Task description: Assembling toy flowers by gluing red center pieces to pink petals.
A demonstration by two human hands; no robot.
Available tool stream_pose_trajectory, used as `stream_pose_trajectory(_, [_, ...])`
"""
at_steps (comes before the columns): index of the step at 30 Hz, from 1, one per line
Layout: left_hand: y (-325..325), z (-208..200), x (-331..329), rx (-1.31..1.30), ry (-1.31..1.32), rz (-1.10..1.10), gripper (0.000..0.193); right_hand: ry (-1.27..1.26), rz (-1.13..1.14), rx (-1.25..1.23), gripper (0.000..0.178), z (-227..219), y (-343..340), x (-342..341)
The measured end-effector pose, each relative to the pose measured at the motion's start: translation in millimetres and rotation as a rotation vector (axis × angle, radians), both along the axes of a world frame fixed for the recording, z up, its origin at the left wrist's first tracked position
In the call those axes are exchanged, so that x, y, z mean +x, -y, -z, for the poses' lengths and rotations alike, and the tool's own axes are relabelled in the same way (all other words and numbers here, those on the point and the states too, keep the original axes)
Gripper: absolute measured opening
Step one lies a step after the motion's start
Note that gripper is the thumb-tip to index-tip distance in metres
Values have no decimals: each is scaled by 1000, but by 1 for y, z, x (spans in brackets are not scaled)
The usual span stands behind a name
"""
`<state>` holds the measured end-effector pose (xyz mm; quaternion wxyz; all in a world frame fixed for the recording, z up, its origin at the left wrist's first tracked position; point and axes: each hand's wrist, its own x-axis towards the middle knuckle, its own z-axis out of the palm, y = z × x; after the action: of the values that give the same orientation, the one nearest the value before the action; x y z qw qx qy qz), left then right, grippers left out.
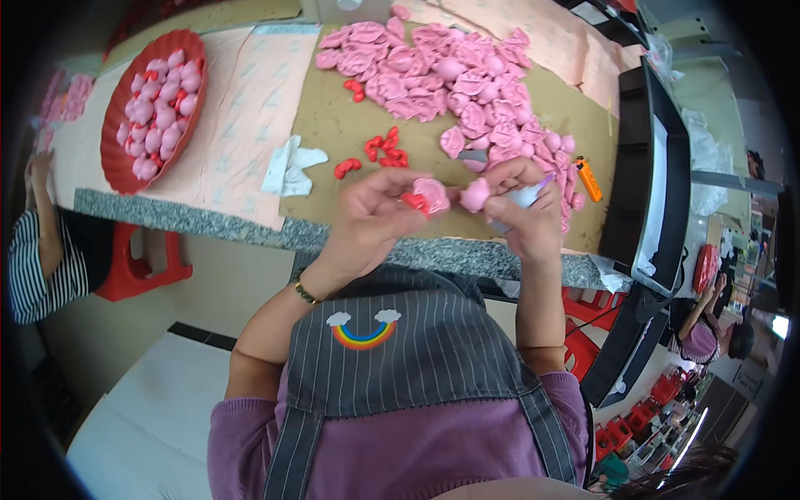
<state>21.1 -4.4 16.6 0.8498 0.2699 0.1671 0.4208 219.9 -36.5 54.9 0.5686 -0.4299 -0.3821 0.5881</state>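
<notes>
My left hand (367, 212) pinches a pink ruffled, petal-shaped piece (434, 192) with a small red piece (413, 202) at its near side. Close by on the right, my right hand (533, 221) grips a small pink rounded piece (476, 195) between thumb and fingers. The same hand also has a whitish object with a purple tip (527, 196) tucked in it; its kind is partly hidden by the fingers. Just beyond my hands lie several curved red pieces (386, 148) and a large heap of pink pieces (417, 71), some ruffled, some rounded.
A red fluted tray (111, 142) of pink and red pieces stands at the left. A crumpled white cloth or tissue (292, 165) lies beside the brown board (325, 108). At right are an orange cutter or lighter (589, 179) and a black bin (625, 167). Other people sit at both sides.
</notes>
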Motion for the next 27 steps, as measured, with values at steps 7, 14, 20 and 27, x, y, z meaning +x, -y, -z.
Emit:
stream_pose_trajectory(7, [3, 7, -4, -3, -6, -8, 38, 788, 216, 287, 21, 10, 8, -37])
stream_pose_trajectory(14, [5, 9, -11, 23, -46, 50, 38, 851, 79, 264, 28, 11, 12, -33])
stream_pose_trajectory(20, [4, 8, -11, 18, -53, 54, 36, 658, 137, 180, 27, 21, 18, -31])
stream_pose_trajectory(27, [0, 8, -12, 4, -89, 39, 31, 512, 197, 317, 31, 21, 22, -36])
